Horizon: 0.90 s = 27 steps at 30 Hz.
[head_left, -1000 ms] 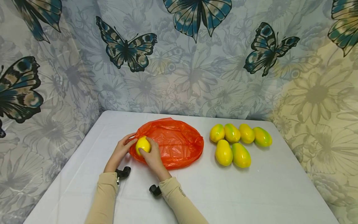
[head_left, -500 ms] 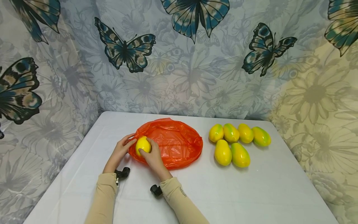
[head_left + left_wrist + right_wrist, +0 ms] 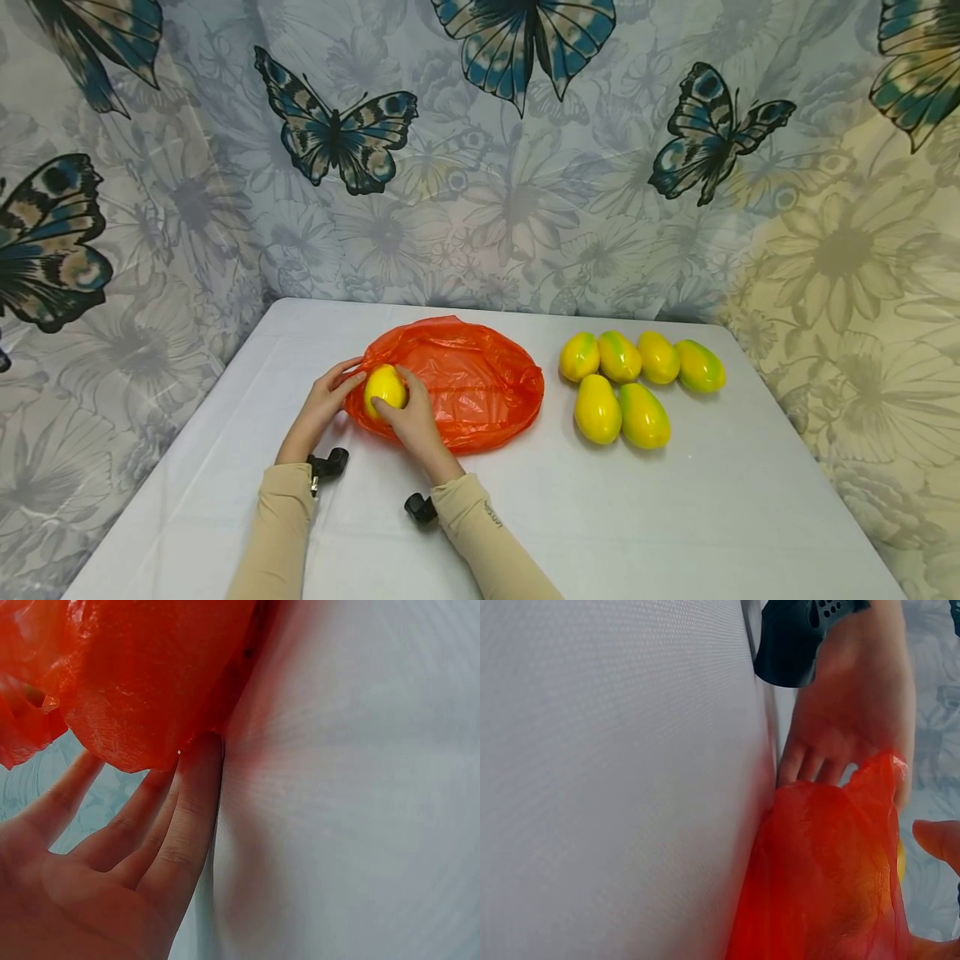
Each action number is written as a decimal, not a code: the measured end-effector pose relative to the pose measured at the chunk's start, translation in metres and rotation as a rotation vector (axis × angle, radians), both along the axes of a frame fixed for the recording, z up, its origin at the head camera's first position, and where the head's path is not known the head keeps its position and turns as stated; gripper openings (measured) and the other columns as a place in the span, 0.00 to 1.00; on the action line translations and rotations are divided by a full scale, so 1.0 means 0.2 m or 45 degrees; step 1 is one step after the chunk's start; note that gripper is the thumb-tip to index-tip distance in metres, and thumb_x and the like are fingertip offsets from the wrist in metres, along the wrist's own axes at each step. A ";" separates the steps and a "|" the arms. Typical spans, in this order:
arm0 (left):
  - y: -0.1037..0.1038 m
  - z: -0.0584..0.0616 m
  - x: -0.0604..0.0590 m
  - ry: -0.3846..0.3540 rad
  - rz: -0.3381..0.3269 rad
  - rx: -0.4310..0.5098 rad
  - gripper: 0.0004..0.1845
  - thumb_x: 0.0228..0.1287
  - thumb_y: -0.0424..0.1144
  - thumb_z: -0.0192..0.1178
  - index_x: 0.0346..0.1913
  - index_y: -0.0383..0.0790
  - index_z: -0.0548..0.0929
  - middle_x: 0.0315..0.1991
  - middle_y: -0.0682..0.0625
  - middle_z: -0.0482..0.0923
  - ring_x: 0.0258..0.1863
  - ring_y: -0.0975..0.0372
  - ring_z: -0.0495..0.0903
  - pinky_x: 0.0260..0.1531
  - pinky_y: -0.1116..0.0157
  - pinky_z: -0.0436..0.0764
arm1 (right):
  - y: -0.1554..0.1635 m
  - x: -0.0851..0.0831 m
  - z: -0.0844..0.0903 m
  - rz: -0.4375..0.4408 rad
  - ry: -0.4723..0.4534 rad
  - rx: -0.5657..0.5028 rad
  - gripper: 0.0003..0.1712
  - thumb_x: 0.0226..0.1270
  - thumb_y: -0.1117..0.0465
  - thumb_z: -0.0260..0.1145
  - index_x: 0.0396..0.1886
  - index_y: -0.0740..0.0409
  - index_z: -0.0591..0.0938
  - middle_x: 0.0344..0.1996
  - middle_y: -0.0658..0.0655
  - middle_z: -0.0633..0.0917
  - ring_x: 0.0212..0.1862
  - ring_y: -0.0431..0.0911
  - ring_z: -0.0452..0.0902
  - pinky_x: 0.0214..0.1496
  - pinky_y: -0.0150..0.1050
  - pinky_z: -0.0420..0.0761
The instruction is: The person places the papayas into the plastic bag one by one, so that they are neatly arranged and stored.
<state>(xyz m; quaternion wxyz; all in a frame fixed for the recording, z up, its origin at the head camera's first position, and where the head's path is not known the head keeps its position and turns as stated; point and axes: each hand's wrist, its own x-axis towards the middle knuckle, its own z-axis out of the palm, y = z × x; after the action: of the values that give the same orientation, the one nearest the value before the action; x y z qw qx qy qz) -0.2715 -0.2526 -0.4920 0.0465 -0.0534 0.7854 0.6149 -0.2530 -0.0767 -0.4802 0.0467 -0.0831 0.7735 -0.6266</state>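
A glossy yellow mango [image 3: 384, 390] is at the left end of a red plastic bag [image 3: 468, 396] that lies spread with its mouth up. My right hand [image 3: 414, 423] grips the mango from the right, thumb in front and fingers behind. My left hand [image 3: 324, 402] holds the bag's left rim, thumb tip beside the mango. In the left wrist view the left fingers [image 3: 187, 817] reach up against the bag [image 3: 157, 682], which covers their tips. Through the thin bag [image 3: 810, 862] in the right wrist view, the mango shows as a yellowish patch; the right thumb [image 3: 939, 841] is at the frame's edge.
Several yellow-green mangoes [image 3: 598, 408] lie in two rows on the white table [image 3: 675, 517], right of the bag. Black wrist cameras [image 3: 422, 508] sit on both wrists. A butterfly-patterned cloth [image 3: 517, 208] hangs behind the table.
The mango has turned slightly in the right hand, and the right wrist has shifted a little to the right. The left hand stays at the bag's rim; the other mangoes have not moved.
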 end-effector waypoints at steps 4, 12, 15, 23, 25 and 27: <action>0.02 0.06 0.03 -0.013 -0.011 0.022 0.30 0.72 0.51 0.54 0.73 0.46 0.64 0.71 0.39 0.67 0.65 0.49 0.70 0.46 0.72 0.78 | 0.00 0.00 0.01 -0.011 -0.002 0.005 0.39 0.62 0.55 0.70 0.71 0.56 0.66 0.65 0.61 0.71 0.61 0.54 0.70 0.63 0.51 0.76; 0.02 0.04 0.02 -0.014 -0.004 0.021 0.30 0.72 0.52 0.54 0.73 0.47 0.65 0.71 0.40 0.66 0.65 0.50 0.70 0.47 0.73 0.77 | 0.03 0.00 0.03 -0.018 0.004 0.014 0.39 0.62 0.55 0.69 0.71 0.57 0.66 0.68 0.62 0.69 0.66 0.57 0.67 0.65 0.53 0.74; 0.00 -0.01 0.00 0.001 0.001 0.010 0.32 0.70 0.56 0.55 0.72 0.49 0.65 0.71 0.42 0.66 0.66 0.51 0.70 0.49 0.72 0.77 | 0.04 0.00 0.03 -0.018 0.002 -0.002 0.39 0.63 0.55 0.69 0.72 0.56 0.66 0.69 0.62 0.68 0.66 0.57 0.66 0.66 0.54 0.73; -0.01 -0.04 -0.02 0.014 0.003 -0.007 0.33 0.69 0.58 0.55 0.72 0.50 0.65 0.71 0.43 0.66 0.66 0.51 0.70 0.53 0.68 0.77 | 0.07 -0.02 0.05 -0.033 0.064 -0.007 0.38 0.63 0.56 0.69 0.71 0.58 0.66 0.69 0.63 0.68 0.68 0.61 0.65 0.66 0.56 0.72; -0.01 -0.04 -0.02 0.007 0.003 -0.001 0.32 0.70 0.57 0.55 0.73 0.50 0.65 0.72 0.42 0.66 0.66 0.51 0.70 0.52 0.70 0.77 | 0.09 -0.02 0.05 -0.033 0.073 -0.013 0.39 0.63 0.56 0.69 0.71 0.58 0.66 0.69 0.63 0.68 0.68 0.61 0.65 0.66 0.57 0.72; -0.01 -0.04 -0.02 0.001 -0.001 0.006 0.32 0.71 0.55 0.54 0.73 0.49 0.64 0.72 0.42 0.65 0.66 0.51 0.69 0.50 0.71 0.76 | 0.10 -0.02 0.06 -0.036 0.076 -0.020 0.39 0.63 0.56 0.69 0.71 0.57 0.66 0.69 0.62 0.68 0.68 0.61 0.65 0.66 0.57 0.71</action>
<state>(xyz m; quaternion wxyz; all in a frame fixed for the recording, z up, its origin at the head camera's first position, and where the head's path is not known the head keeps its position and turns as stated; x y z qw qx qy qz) -0.2753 -0.2552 -0.4991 0.0464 -0.0528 0.7839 0.6169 -0.2566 -0.0564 -0.4681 0.0143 -0.0913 0.7706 -0.6306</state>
